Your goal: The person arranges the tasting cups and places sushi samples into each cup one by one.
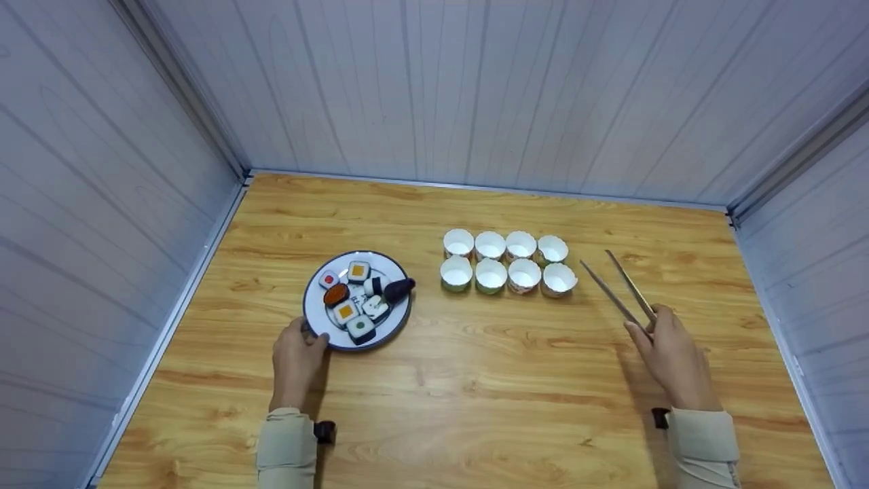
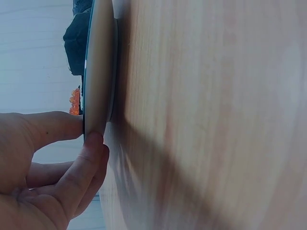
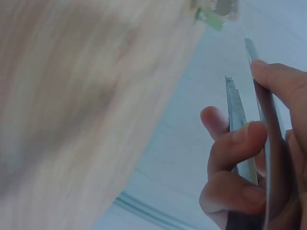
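Observation:
A white plate with a blue rim (image 1: 326, 338) sits left of centre on the table, bearing several sushi pieces (image 1: 361, 329) and a dark cone-shaped piece (image 1: 398, 290). My left hand (image 1: 297, 356) pinches the plate's near-left rim, thumb above and fingers beneath, as the left wrist view shows. In my right hand (image 1: 672, 353) are metal tongs (image 1: 618, 295), held above the table at the right with their arms apart and nothing between the tips. Two rows of white-lined paper cups (image 1: 490, 274) stand between the plate and the tongs.
The wooden table (image 1: 434, 394) is enclosed by pale panelled walls (image 1: 441, 88) at the back and both sides. In the right wrist view, part of a patterned cup (image 3: 223, 9) shows at the top.

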Demonstrator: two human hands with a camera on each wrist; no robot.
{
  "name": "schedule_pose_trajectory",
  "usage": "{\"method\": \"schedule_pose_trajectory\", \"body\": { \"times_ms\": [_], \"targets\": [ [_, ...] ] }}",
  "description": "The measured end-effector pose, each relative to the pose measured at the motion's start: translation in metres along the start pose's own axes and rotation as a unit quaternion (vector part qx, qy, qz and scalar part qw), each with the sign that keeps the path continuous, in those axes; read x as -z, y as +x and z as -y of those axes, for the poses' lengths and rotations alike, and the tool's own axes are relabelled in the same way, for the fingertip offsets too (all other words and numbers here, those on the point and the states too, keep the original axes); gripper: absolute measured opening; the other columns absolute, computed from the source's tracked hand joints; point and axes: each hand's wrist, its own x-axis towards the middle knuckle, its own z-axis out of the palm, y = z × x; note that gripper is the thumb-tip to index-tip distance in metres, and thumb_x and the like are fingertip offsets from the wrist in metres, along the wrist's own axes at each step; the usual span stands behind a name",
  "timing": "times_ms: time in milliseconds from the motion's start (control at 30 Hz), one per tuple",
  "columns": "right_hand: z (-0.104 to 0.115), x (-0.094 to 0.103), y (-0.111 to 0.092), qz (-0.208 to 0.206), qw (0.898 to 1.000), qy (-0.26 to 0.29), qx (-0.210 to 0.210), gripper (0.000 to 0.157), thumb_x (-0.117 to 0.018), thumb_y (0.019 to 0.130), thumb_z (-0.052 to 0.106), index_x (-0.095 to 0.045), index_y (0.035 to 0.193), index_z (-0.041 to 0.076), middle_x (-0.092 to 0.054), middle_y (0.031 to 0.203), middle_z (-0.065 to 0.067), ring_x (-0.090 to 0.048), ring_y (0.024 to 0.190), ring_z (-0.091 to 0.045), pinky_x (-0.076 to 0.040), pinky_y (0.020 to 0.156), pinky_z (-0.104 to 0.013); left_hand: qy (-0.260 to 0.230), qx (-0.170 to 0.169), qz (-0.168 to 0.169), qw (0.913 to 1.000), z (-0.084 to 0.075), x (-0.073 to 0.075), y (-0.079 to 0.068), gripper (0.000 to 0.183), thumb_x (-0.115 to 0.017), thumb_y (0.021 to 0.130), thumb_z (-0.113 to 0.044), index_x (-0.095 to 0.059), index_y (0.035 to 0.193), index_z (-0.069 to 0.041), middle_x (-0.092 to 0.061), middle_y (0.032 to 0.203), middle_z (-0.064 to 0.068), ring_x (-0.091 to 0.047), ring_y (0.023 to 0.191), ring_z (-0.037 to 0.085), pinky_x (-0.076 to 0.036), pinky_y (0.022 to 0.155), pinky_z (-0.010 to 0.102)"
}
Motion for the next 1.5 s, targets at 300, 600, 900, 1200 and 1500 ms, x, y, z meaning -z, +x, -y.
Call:
{"method": "schedule_pose_trajectory", "body": {
  "times_ms": [300, 600, 900, 1200, 1500],
  "targets": [
    [0.042, -0.009, 0.005, 0.004, 0.998, -0.015, 0.056, 0.051, -0.066, 0.097, 0.040, -0.060, 0.128, 0.001, -0.063, 0.096, -0.015, -0.060, 0.070, -0.027, -0.049, 0.053, -0.046, 0.001, 0.002, -0.007, 1.0000, -0.001, 0.000, 0.000, 0.054, -0.062, 0.098, -0.005, -0.041, 0.146, 0.007, -0.055, 0.133, 0.026, -0.057, 0.118, 0.035, -0.050, 0.098, 0.043],
    [0.087, -0.028, 0.017, -0.014, 0.985, -0.012, 0.174, 0.050, -0.075, 0.091, 0.038, -0.063, 0.130, 0.010, -0.066, 0.090, -0.008, -0.058, 0.060, -0.020, -0.047, 0.046, -0.037, 0.006, 0.010, -0.008, 0.9999, -0.001, 0.000, 0.001, 0.054, -0.062, 0.098, -0.006, -0.042, 0.146, 0.006, -0.056, 0.132, 0.025, -0.059, 0.113, 0.032, -0.052, 0.095, 0.042],
    [0.125, -0.049, 0.032, 0.021, 0.973, -0.012, 0.231, 0.049, -0.073, 0.091, 0.042, -0.065, 0.133, 0.017, -0.070, 0.095, -0.002, -0.062, 0.063, -0.015, -0.047, 0.046, -0.032, 0.010, -0.009, -0.019, 0.9997, 0.001, -0.002, 0.002, 0.052, -0.065, 0.096, -0.004, -0.045, 0.143, 0.007, -0.059, 0.127, 0.025, -0.062, 0.106, 0.030, -0.054, 0.089, 0.041],
    [0.153, -0.070, 0.047, 0.084, 0.964, 0.016, 0.252, 0.046, -0.070, 0.093, 0.042, -0.066, 0.130, 0.016, -0.072, 0.101, -0.005, -0.068, 0.078, -0.019, -0.056, 0.063, -0.040, 0.004, -0.002, -0.015, 0.9999, 0.002, -0.002, 0.002, 0.053, -0.063, 0.097, -0.004, -0.044, 0.144, 0.007, -0.057, 0.129, 0.025, -0.060, 0.108, 0.031, -0.053, 0.092, 0.041],
    [0.172, -0.089, 0.063, 0.116, 0.960, 0.009, 0.253, 0.044, -0.070, 0.093, 0.041, -0.067, 0.129, 0.015, -0.072, 0.096, -0.006, -0.067, 0.079, -0.019, -0.055, 0.064, -0.040, -0.003, 0.000, -0.006, 1.0000, 0.001, -0.001, 0.002, 0.054, -0.063, 0.097, -0.005, -0.042, 0.145, 0.007, -0.057, 0.129, 0.025, -0.059, 0.109, 0.031, -0.052, 0.093, 0.042]
  ]
}}
